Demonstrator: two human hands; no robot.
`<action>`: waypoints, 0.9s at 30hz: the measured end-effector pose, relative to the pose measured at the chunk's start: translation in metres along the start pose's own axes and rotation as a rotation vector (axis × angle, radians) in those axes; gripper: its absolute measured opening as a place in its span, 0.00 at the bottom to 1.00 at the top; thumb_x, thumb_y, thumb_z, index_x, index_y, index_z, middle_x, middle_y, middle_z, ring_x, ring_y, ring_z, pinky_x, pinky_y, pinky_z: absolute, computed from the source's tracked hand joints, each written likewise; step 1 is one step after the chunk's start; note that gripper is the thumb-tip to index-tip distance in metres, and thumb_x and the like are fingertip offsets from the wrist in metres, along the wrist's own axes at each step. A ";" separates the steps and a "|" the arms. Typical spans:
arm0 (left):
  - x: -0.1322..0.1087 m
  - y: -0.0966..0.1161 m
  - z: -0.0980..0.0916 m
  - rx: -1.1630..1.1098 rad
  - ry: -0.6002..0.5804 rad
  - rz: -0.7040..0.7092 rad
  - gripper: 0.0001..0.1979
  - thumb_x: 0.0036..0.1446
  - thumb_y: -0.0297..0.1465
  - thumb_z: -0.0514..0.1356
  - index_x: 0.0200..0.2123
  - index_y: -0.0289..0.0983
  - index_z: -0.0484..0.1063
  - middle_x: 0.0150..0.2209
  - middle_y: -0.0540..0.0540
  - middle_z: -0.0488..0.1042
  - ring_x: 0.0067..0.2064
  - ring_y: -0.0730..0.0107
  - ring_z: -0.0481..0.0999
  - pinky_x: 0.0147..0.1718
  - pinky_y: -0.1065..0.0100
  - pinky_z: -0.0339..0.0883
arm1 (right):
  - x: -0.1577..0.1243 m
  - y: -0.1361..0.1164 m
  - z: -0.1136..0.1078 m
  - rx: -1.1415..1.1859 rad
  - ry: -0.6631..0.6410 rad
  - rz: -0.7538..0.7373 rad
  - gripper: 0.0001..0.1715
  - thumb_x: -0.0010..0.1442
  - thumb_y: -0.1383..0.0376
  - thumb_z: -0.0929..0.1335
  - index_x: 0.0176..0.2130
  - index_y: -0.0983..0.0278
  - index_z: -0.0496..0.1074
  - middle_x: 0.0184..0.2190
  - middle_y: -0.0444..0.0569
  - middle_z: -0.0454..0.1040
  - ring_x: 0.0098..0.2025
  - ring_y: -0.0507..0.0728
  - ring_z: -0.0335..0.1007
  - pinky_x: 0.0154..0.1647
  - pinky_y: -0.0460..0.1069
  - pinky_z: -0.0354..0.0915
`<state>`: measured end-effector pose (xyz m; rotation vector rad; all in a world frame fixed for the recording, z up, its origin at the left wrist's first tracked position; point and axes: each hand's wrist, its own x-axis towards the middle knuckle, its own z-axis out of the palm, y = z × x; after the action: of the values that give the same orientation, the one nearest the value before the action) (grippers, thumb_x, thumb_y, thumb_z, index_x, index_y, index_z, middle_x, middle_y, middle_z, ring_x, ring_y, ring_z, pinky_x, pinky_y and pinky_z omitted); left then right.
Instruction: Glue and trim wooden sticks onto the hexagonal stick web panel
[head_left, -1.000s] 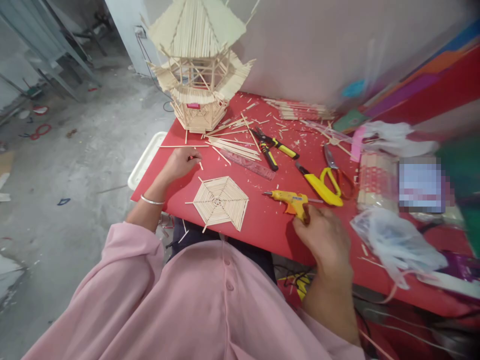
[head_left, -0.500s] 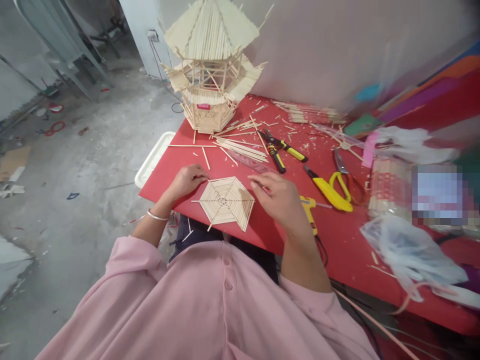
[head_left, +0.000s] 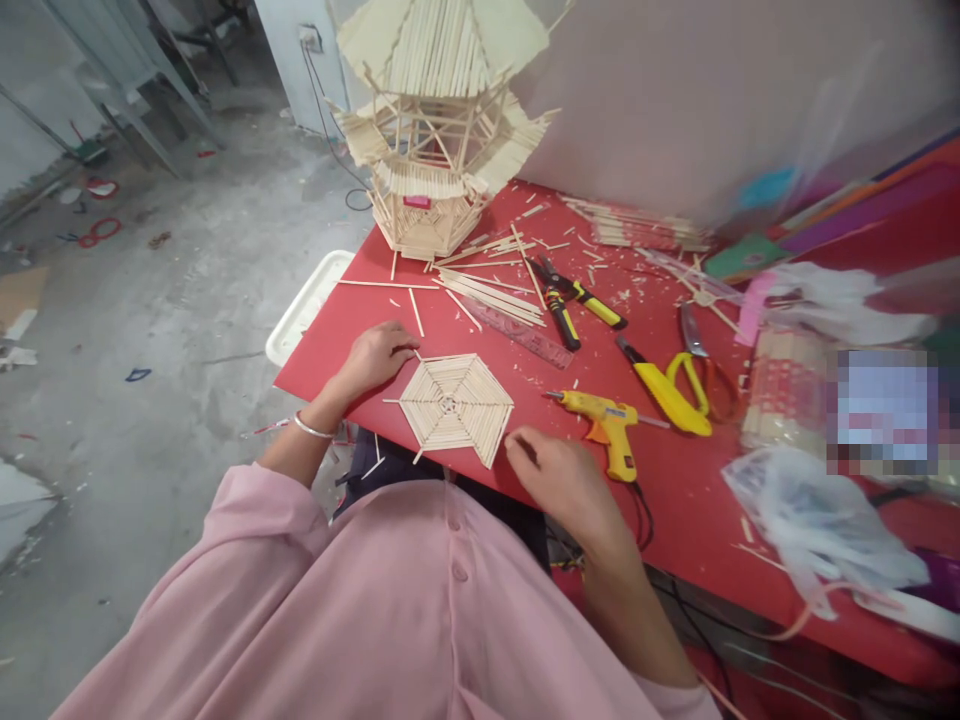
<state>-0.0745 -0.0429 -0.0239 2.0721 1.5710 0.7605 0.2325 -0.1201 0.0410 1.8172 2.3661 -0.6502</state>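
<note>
A flat hexagonal panel of pale wooden sticks (head_left: 457, 405), patterned like a spider web, lies near the front edge of the red table. Thin stick ends jut past its left side. My left hand (head_left: 379, 357) is closed at the panel's upper left corner, fingertips pinching a protruding stick end. My right hand (head_left: 559, 475) rests just off the panel's lower right edge, thumb and forefinger a little apart, with nothing visible between them. To the right of that hand lies a yellow glue gun (head_left: 611, 425), nozzle pointing left.
Behind the panel stands a stick-built pagoda model (head_left: 442, 130). Loose sticks (head_left: 495, 295), a clear ruler (head_left: 529, 338), pliers (head_left: 562, 310), a yellow cutter (head_left: 667, 390) and scissors (head_left: 694, 340) lie on the red table (head_left: 480, 495). A plastic bag (head_left: 825, 520) sits at right.
My right hand has moved down from the panel's upper right to its lower right, uncovering the glue gun. My left hand stays at the corner. The view has shifted slightly.
</note>
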 end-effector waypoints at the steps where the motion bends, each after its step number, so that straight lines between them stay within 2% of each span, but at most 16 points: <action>1: 0.002 -0.001 0.001 0.003 0.017 -0.004 0.11 0.63 0.27 0.60 0.42 0.38 0.84 0.43 0.40 0.82 0.43 0.61 0.81 0.45 0.62 0.74 | -0.003 0.000 0.005 0.088 -0.023 -0.032 0.18 0.70 0.62 0.62 0.34 0.60 0.78 0.29 0.50 0.82 0.31 0.58 0.77 0.31 0.50 0.56; 4: 0.006 -0.002 0.004 0.005 0.048 -0.009 0.09 0.62 0.27 0.61 0.40 0.39 0.84 0.41 0.41 0.83 0.42 0.60 0.81 0.44 0.61 0.74 | -0.005 -0.004 0.015 0.318 -0.074 -0.097 0.19 0.70 0.59 0.62 0.36 0.59 0.79 0.33 0.49 0.84 0.34 0.58 0.78 0.35 0.49 0.62; 8: 0.006 -0.001 0.003 -0.021 0.082 -0.056 0.09 0.62 0.29 0.62 0.39 0.40 0.84 0.40 0.43 0.85 0.39 0.62 0.82 0.43 0.60 0.75 | -0.004 -0.015 0.018 0.487 -0.144 -0.229 0.17 0.69 0.60 0.63 0.41 0.58 0.81 0.41 0.50 0.85 0.42 0.58 0.81 0.43 0.51 0.69; 11: -0.001 -0.002 -0.002 -0.004 0.162 -0.068 0.08 0.63 0.30 0.62 0.41 0.40 0.84 0.42 0.42 0.85 0.42 0.60 0.82 0.45 0.59 0.76 | -0.004 -0.020 0.015 0.554 -0.220 -0.435 0.15 0.67 0.61 0.66 0.46 0.59 0.81 0.51 0.51 0.84 0.52 0.60 0.81 0.52 0.53 0.71; 13: -0.009 -0.005 -0.006 0.035 0.234 -0.042 0.08 0.64 0.32 0.63 0.41 0.39 0.83 0.45 0.41 0.85 0.47 0.58 0.82 0.49 0.56 0.75 | -0.001 -0.019 0.011 0.613 -0.248 -0.495 0.15 0.67 0.60 0.67 0.46 0.59 0.82 0.51 0.51 0.84 0.52 0.60 0.81 0.53 0.54 0.72; 15: -0.018 -0.009 -0.010 0.082 0.309 -0.017 0.08 0.65 0.33 0.63 0.41 0.39 0.83 0.47 0.40 0.84 0.49 0.56 0.81 0.51 0.55 0.74 | 0.009 -0.017 0.005 0.681 -0.188 -0.436 0.15 0.69 0.57 0.66 0.44 0.58 0.82 0.46 0.49 0.86 0.48 0.59 0.82 0.51 0.54 0.73; 17: -0.029 -0.010 -0.013 0.117 0.359 -0.012 0.09 0.66 0.34 0.62 0.41 0.38 0.83 0.47 0.40 0.83 0.48 0.57 0.81 0.50 0.56 0.74 | 0.027 -0.013 0.000 0.673 -0.006 -0.316 0.17 0.70 0.57 0.65 0.46 0.58 0.82 0.46 0.49 0.86 0.48 0.59 0.82 0.51 0.55 0.74; 19: -0.041 -0.008 -0.015 0.139 0.371 -0.037 0.09 0.66 0.35 0.62 0.40 0.39 0.83 0.42 0.42 0.82 0.44 0.60 0.80 0.45 0.59 0.74 | 0.051 -0.010 -0.003 0.551 0.214 -0.227 0.18 0.69 0.62 0.63 0.50 0.58 0.81 0.50 0.52 0.84 0.54 0.62 0.80 0.58 0.59 0.71; 20: -0.048 -0.006 -0.015 0.146 0.366 -0.050 0.09 0.66 0.35 0.62 0.39 0.39 0.82 0.38 0.43 0.82 0.41 0.62 0.80 0.42 0.61 0.73 | 0.064 -0.010 -0.004 0.482 0.278 -0.209 0.20 0.68 0.65 0.63 0.51 0.59 0.80 0.52 0.53 0.83 0.56 0.64 0.78 0.60 0.60 0.70; 23: -0.065 0.004 -0.015 0.151 0.307 -0.065 0.11 0.68 0.36 0.61 0.34 0.40 0.80 0.32 0.45 0.79 0.35 0.63 0.77 0.37 0.62 0.70 | 0.100 -0.012 -0.005 0.368 0.292 -0.214 0.26 0.62 0.73 0.62 0.53 0.62 0.80 0.54 0.56 0.82 0.59 0.64 0.77 0.64 0.61 0.68; 27: -0.086 0.014 -0.014 0.148 0.215 -0.040 0.12 0.66 0.40 0.65 0.32 0.40 0.77 0.34 0.45 0.79 0.37 0.62 0.77 0.38 0.61 0.69 | 0.124 -0.018 -0.002 0.340 0.218 -0.266 0.27 0.61 0.74 0.61 0.54 0.63 0.79 0.54 0.55 0.82 0.58 0.64 0.77 0.63 0.60 0.69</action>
<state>-0.0909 -0.1300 -0.0189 2.1127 1.8288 0.9033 0.1802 -0.0110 0.0079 1.7859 2.8214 -0.9844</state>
